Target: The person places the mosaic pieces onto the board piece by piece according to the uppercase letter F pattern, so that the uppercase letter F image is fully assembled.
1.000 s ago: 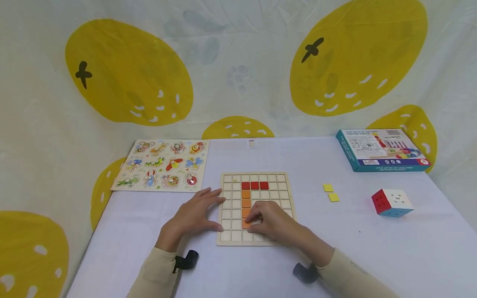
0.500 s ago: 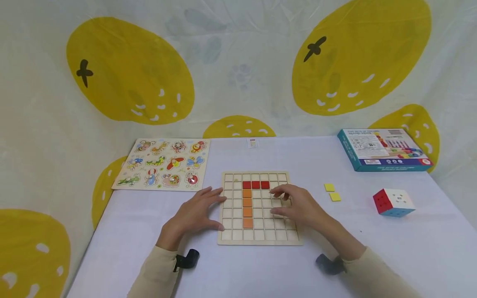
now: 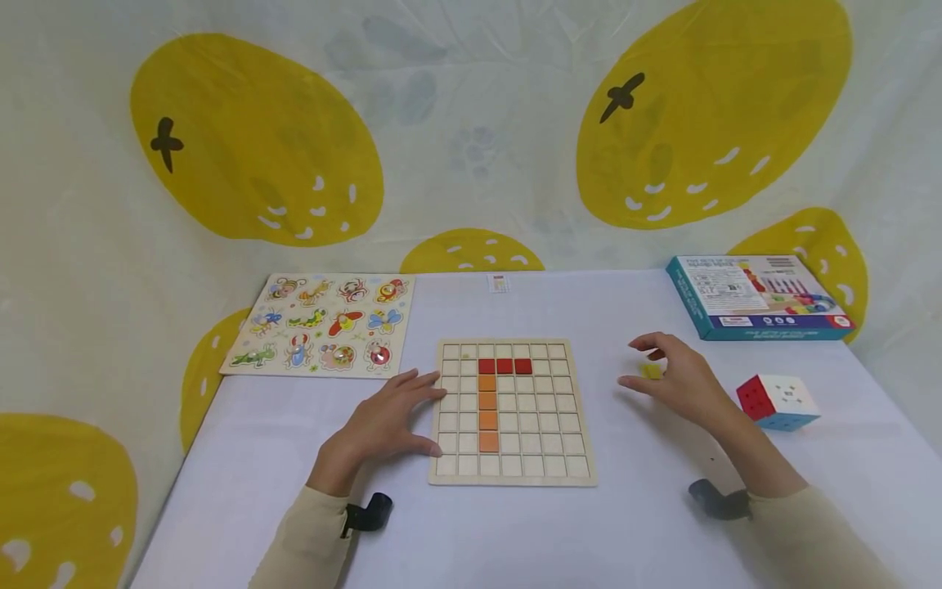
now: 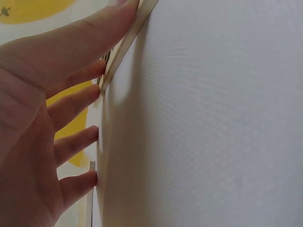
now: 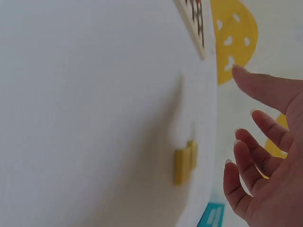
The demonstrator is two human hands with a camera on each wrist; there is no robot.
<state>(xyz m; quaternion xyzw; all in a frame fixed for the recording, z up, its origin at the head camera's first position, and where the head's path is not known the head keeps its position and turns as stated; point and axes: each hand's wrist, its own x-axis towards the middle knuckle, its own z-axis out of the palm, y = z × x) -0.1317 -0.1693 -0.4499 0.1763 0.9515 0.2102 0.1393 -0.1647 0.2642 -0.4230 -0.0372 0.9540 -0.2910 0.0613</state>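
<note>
A wooden grid board [image 3: 545, 465] lies flat on the white table. Three red tiles [image 3: 504, 366] form a row near its top, and several orange tiles [image 3: 488, 420] run down one column beneath the leftmost red one. My left hand [image 3: 383, 421] rests at the board's left edge, thumb and fingertips touching it. Right of the board, my right hand [image 3: 688, 380] hovers over two yellow tiles, its thumb and fingers apart and holding nothing. One yellow tile [image 3: 651, 370] shows partly in the head view; the wrist view shows both, with the nearer yellow tile [image 5: 182, 166] below the hand.
An insect picture puzzle [image 3: 346, 298] lies at the back left. A toy box [image 3: 758, 294] stands at the back right, with a cube puzzle [image 3: 780, 401] in front of it. A small printed card [image 3: 498, 283] lies at the table's far edge.
My right hand has left the lowest orange tile, which stays in its cell, and moved right across the board to above the yellow tiles. My left hand has stayed at the board's edge.
</note>
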